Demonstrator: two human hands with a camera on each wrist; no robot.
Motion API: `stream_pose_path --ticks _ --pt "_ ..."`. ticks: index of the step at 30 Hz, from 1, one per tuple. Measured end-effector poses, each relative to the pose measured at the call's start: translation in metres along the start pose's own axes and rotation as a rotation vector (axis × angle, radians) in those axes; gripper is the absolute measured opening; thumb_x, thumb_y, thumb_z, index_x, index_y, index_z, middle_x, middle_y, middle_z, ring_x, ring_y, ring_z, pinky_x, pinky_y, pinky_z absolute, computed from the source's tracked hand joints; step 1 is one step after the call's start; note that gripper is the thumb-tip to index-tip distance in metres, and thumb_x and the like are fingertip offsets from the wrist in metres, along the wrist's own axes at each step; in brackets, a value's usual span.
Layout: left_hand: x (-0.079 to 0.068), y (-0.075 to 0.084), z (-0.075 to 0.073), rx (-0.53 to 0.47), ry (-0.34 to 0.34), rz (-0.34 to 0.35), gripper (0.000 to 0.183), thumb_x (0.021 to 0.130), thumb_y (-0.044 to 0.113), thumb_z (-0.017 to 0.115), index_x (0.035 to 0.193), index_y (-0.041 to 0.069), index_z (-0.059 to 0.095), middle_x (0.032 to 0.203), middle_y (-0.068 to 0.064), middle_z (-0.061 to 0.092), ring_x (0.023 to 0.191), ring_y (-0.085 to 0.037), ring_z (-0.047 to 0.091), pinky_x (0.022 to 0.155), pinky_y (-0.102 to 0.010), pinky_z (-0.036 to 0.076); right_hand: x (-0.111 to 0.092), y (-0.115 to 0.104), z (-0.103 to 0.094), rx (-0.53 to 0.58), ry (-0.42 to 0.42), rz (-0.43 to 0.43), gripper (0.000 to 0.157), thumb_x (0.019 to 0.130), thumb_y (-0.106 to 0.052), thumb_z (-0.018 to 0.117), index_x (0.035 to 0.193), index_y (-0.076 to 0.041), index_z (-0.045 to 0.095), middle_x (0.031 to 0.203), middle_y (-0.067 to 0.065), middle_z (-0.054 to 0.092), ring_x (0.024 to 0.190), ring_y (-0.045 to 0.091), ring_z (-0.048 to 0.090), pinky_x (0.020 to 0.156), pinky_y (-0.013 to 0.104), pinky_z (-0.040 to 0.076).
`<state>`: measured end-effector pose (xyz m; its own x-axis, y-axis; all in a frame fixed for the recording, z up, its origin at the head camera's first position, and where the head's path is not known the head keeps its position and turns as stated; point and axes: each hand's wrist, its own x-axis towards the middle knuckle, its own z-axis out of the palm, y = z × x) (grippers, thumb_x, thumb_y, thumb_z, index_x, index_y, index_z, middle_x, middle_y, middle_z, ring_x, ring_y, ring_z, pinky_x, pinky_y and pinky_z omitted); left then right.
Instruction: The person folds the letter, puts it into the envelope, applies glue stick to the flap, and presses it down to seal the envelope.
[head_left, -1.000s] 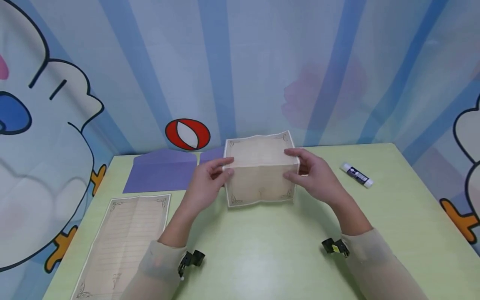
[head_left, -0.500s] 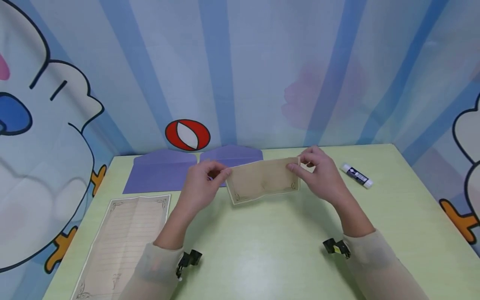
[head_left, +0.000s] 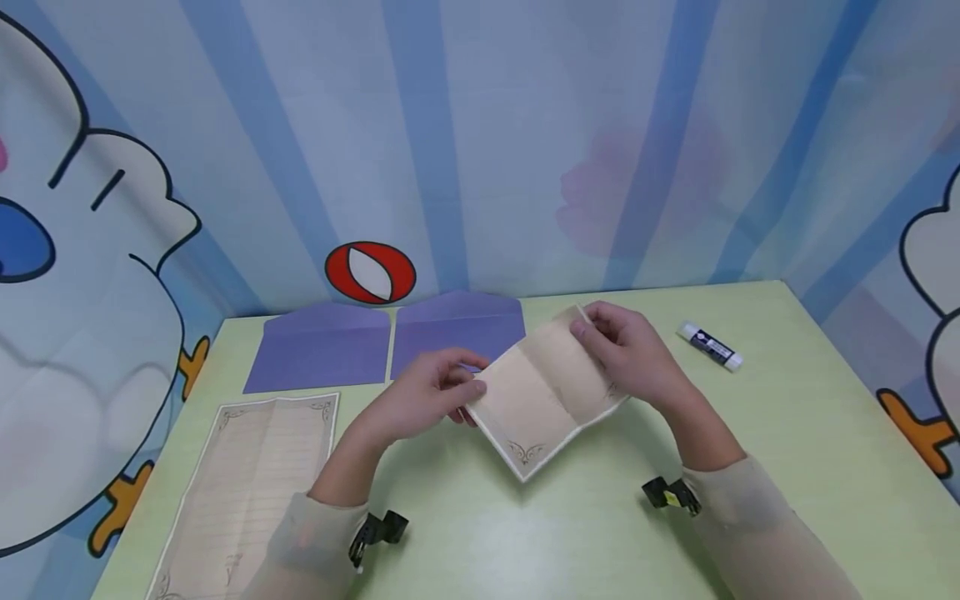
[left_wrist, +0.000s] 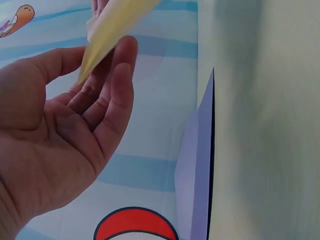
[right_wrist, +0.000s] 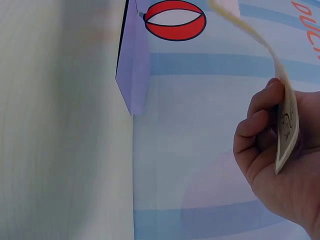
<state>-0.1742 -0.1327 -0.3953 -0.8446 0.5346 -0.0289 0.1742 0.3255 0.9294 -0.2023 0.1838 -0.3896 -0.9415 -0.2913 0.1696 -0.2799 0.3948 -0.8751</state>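
Note:
Held up over the table, a folded sheet of cream letter paper [head_left: 528,392] tilts with one corner pointing down toward me. A crease runs across it, and a scroll ornament marks its lower corner. My left hand [head_left: 420,396] pinches its left edge between thumb and fingers. At the upper right edge my right hand [head_left: 637,354] grips it, thumb on the near face. In the left wrist view the paper [left_wrist: 107,37] appears nearly edge-on at the fingertips of the left hand [left_wrist: 65,125]. The right wrist view shows the paper [right_wrist: 287,120] bending away from the right hand [right_wrist: 270,165].
Two purple envelopes [head_left: 326,354] [head_left: 457,333] lie side by side at the table's back edge. A lined letter sheet [head_left: 255,475] with ornate corners lies at the left. A glue stick [head_left: 710,346] rests at the right. Behind the table [head_left: 570,533] hangs a printed cartoon backdrop [head_left: 510,150].
The paper first tipped so only a narrow panel showed, then turned to a slanted position with its corner downward. My left hand moved slightly right and down; the right stayed near its place.

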Motion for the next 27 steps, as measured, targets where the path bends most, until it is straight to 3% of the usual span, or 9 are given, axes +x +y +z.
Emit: stream_pose_path --ticks 4,8,11,14,18,21,27 --pt "0.004 -0.001 0.010 0.042 -0.009 0.003 0.030 0.106 0.016 0.065 0.134 0.005 0.067 0.091 -0.001 0.077 0.071 -0.017 0.065 0.067 -0.041 0.058 0.002 0.002 0.008 0.000 -0.094 -0.017 0.021 0.110 -0.028 0.061 0.110 -0.010 0.072 0.073 0.009 0.061 0.054 0.025 0.057 0.048 0.036 0.050" --pt "0.006 0.000 0.019 0.041 -0.022 -0.010 0.021 0.106 0.016 0.066 0.123 0.005 0.072 0.083 0.000 0.076 0.064 -0.016 0.061 0.062 -0.043 0.058 0.002 0.002 0.016 0.024 -0.171 -0.025 0.019 0.109 -0.025 0.063 0.107 -0.009 0.074 0.073 0.008 0.064 0.054 0.023 0.058 0.047 0.035 0.050" --pt "0.007 -0.001 0.024 0.040 -0.023 -0.022 0.014 0.106 0.017 0.067 0.111 0.006 0.074 0.078 0.000 0.073 0.059 -0.015 0.054 0.055 -0.033 0.050 0.001 0.002 0.020 0.032 -0.186 -0.013 0.018 0.108 -0.025 0.065 0.106 -0.010 0.075 0.074 0.007 0.067 0.054 0.023 0.060 0.047 0.036 0.052" --pt "0.007 -0.002 0.026 0.028 -0.002 -0.042 0.014 0.106 0.019 0.067 0.104 0.007 0.073 0.078 0.000 0.072 0.062 -0.014 0.055 0.059 -0.029 0.045 0.002 0.001 0.019 0.021 -0.151 0.002 0.019 0.106 -0.026 0.068 0.111 -0.010 0.075 0.079 0.007 0.069 0.059 0.023 0.062 0.050 0.036 0.054" --pt "0.007 -0.003 0.024 -0.037 0.071 -0.094 0.017 0.107 0.023 0.067 0.104 0.007 0.071 0.074 -0.001 0.067 0.066 -0.016 0.054 0.061 -0.029 0.044 0.003 0.002 0.011 0.039 -0.059 0.041 0.028 0.105 -0.028 0.070 0.127 -0.009 0.069 0.093 0.008 0.072 0.074 0.023 0.065 0.060 0.032 0.055" --pt "0.007 -0.004 0.021 -0.120 0.157 -0.142 0.019 0.107 0.024 0.067 0.104 0.006 0.069 0.072 -0.003 0.061 0.064 -0.019 0.046 0.057 -0.027 0.037 0.003 0.005 0.004 0.090 -0.019 0.095 0.041 0.106 -0.030 0.070 0.139 -0.007 0.061 0.104 0.012 0.071 0.082 0.026 0.066 0.067 0.031 0.055" --pt "0.011 -0.006 0.017 -0.287 0.338 -0.201 0.021 0.107 0.024 0.067 0.105 0.003 0.066 0.076 -0.004 0.063 0.067 -0.019 0.049 0.058 -0.026 0.039 0.006 0.008 0.000 0.179 -0.095 0.241 0.057 0.107 -0.036 0.067 0.150 -0.005 0.048 0.116 0.016 0.071 0.087 0.028 0.071 0.078 0.042 0.057"
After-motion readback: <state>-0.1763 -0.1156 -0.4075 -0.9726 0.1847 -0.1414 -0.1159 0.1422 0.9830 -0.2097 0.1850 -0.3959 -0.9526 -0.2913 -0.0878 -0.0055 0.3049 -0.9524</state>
